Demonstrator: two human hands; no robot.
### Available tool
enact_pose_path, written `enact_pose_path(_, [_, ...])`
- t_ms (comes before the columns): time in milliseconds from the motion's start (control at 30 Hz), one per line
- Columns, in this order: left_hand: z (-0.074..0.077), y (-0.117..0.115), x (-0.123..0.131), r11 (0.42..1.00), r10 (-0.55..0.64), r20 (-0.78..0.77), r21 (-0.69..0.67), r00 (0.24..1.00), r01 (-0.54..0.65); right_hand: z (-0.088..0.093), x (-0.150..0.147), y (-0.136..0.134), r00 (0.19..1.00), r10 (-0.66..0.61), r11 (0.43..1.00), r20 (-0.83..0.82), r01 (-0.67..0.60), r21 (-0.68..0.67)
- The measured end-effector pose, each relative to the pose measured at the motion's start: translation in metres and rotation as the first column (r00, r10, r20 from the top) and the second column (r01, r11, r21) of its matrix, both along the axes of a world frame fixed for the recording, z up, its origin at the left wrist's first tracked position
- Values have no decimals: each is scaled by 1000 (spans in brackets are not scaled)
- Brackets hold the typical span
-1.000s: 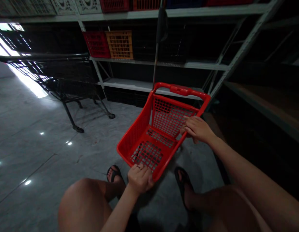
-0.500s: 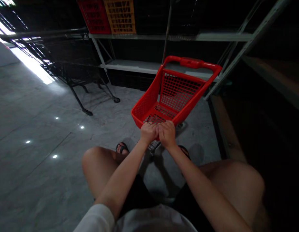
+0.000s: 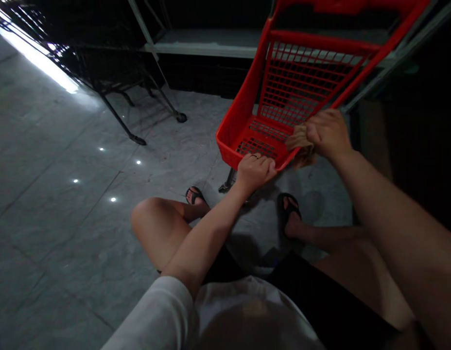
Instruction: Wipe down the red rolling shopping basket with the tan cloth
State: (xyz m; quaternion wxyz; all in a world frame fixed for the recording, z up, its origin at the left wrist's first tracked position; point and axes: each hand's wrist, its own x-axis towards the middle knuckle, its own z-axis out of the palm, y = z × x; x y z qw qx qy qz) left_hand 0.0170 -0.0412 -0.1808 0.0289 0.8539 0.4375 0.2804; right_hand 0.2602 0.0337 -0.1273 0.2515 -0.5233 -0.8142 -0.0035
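Note:
A small red plastic shopping cart (image 3: 241, 115) stands before me, its gridded basket tilted toward my knees. My left hand (image 3: 255, 171) is closed over the near rim of the basket. On the right side rim, my right hand (image 3: 329, 135) is closed around a crumpled brown cloth (image 3: 300, 141) that lies against the cart's edge. Part of the cloth hangs down outside the rim. The cart's handle reaches past the top of the view.
Behind the cart runs a pale metal shelf (image 3: 211, 44). A dark metal cart with legs on casters (image 3: 181, 117) stands to the left. My sandalled feet (image 3: 290, 209) are on the grey tiled floor (image 3: 65, 233), close to the red cart's base. Deep shadow covers the right side.
My right hand has moved away from my left, up along the right rim, and the brown cloth now shows in it. The red cart appears nearer and larger.

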Motion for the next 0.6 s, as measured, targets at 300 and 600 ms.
enact_pose_path(300, [-5,35,7,996,37,50,84,998,-41,-41,-90,-45,981,-107,983,-163,129,129])
enact_pose_path(600, [1,-20,-33,952,50,145,292,988,-91,-52,-131,-92,876,-108,933,-469,252,256])
